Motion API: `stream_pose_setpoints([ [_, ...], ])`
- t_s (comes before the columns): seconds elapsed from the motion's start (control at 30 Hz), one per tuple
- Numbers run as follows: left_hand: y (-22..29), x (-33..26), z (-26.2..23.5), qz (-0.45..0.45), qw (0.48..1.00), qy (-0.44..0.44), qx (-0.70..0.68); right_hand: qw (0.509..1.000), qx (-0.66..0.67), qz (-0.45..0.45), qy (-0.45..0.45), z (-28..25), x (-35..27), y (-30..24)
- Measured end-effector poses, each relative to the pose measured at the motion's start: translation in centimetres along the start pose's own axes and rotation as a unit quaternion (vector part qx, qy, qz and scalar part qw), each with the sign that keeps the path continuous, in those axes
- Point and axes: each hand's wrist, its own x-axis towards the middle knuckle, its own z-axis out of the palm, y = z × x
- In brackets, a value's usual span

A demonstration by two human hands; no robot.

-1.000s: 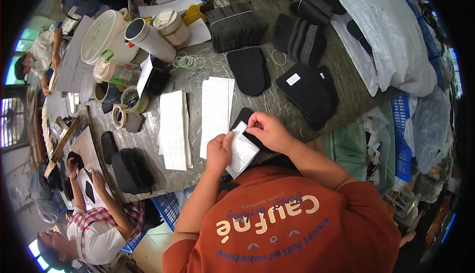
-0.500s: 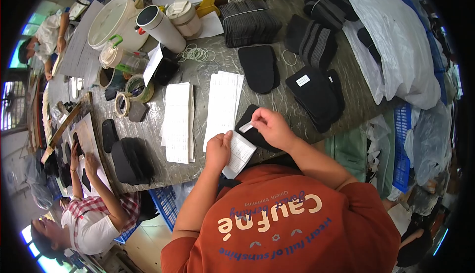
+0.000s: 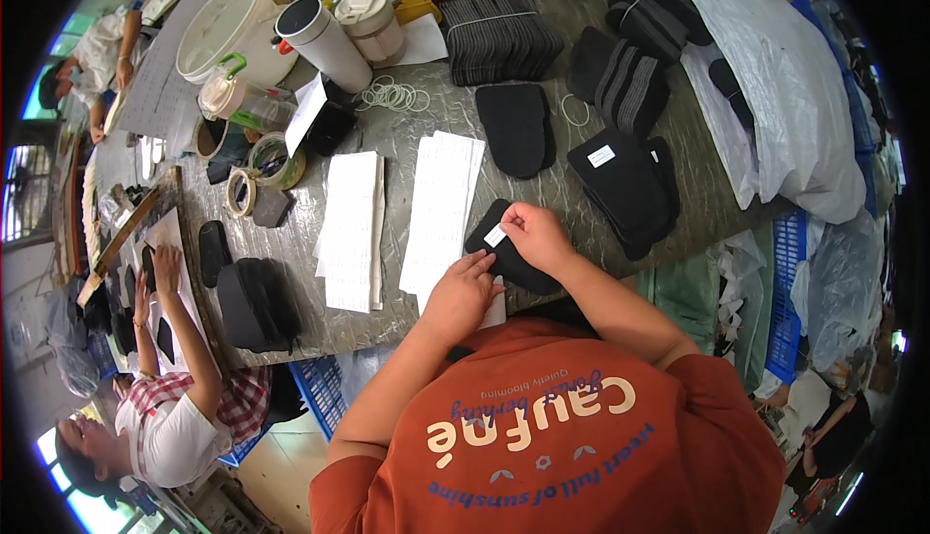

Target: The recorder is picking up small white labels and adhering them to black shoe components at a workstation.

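Workshop with a gray tabletop (image 3: pixel 387 335), seen from above, and two co-workers at the left, one near (image 3: pixel 179 437) and one farther off (image 3: pixel 92 79). At the near edge of the tabletop, between the person's two hands, lies one black pad (image 3: pixel 526 271) with one white label (image 3: pixel 495 235) on it. The left hand (image 3: pixel 463 296) is loosely open, fingers extended, fingertips touching the pad; one white slip (image 3: pixel 495 311) shows beside its palm, whether held I cannot tell. The right hand (image 3: pixel 533 236) is mostly closed, thumb and fingertips together at the label's right end; pinching or pressing, I cannot tell. To the left are two paper stacks (image 3: pixel 351 234) (image 3: pixel 441 207), and beyond them one black stack (image 3: pixel 254 306). Farther back stand one bucket (image 3: pixel 215 26), one tumbler (image 3: pixel 327 48) and one lidded cup (image 3: pixel 373 29), with two tape rolls (image 3: pixel 240 193) (image 3: pixel 278 162) nearer. One heap of rubber bands (image 3: pixel 392 96) lies beside the tumbler, and one single band (image 3: pixel 575 111) lies farther right. One banded bundle (image 3: pixel 502 42) rests at the back. At the right, one pile (image 3: pixel 620 185) of black pads shows a white label on top, near one big white sack (image 3: pixel 775 89).
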Motion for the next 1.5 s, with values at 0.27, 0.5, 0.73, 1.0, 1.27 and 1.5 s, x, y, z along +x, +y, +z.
stream_pose_setpoints([
  [0.27, 0.3, 0.0, 0.3, -0.017, 1.000, 0.011, -0.020, 0.997, -0.076, 0.008, -0.002, -0.2, -0.2, -0.6],
  [0.5, 0.0, 0.9, 1.0, -0.016, 1.000, 0.004, 0.011, 0.998, -0.040, 0.025, 0.034, 0.2, 0.4, -0.4],
  [0.73, -0.4, 0.6, 0.9, -0.031, 0.999, -0.006, 0.006, 0.989, -0.107, -0.029, 0.098, 1.4, 1.0, -0.6],
  [1.0, -0.3, 0.2, 2.5, 0.003, 0.996, 0.043, -0.073, 0.948, -0.191, -0.200, 0.157, 0.1, 0.1, 2.0],
  [1.27, -1.6, 0.8, 2.3, -0.031, 0.996, -0.003, -0.087, 0.970, -0.113, -0.166, 0.140, -3.7, 0.4, -2.0],
  [1.5, -1.1, 2.5, 0.9, -0.110, 0.985, 0.043, -0.127, 0.868, -0.340, -0.207, 0.296, -16.7, 1.9, -7.1],
])
